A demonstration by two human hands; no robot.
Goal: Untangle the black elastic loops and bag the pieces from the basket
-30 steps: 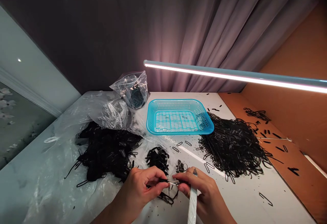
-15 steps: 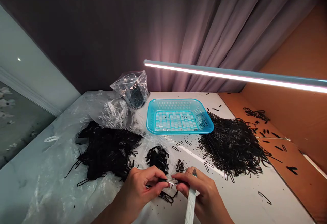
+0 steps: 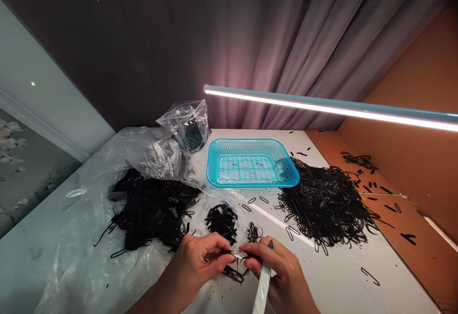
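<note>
Low in the middle of the view, my left hand (image 3: 200, 261) and my right hand (image 3: 281, 268) meet above the white table (image 3: 339, 280). Both pinch a small clear piece with a thin black clip (image 3: 239, 255) between their fingertips. A flat pale strip (image 3: 262, 285), like a blade or ruler, also runs down through my right hand toward me. A few loose black clips (image 3: 232, 273) lie just under the hands. A small heap of black clips (image 3: 222, 219) sits a little beyond my left hand.
A turquoise plastic basket (image 3: 286, 178) stands mid-table. A big pile of black clips (image 3: 327, 204) lies right of it, another dark pile (image 3: 153, 211) on clear plastic sheeting (image 3: 89, 237) at left. A clear bag (image 3: 186, 125) stands behind. A lit lamp tube (image 3: 322, 106) crosses above. Brown board (image 3: 404, 199) flanks the right.
Both hands stay pinched together on the small piece and have drifted slightly left. The pale strip in my right hand has tilted a bit more to the left.
</note>
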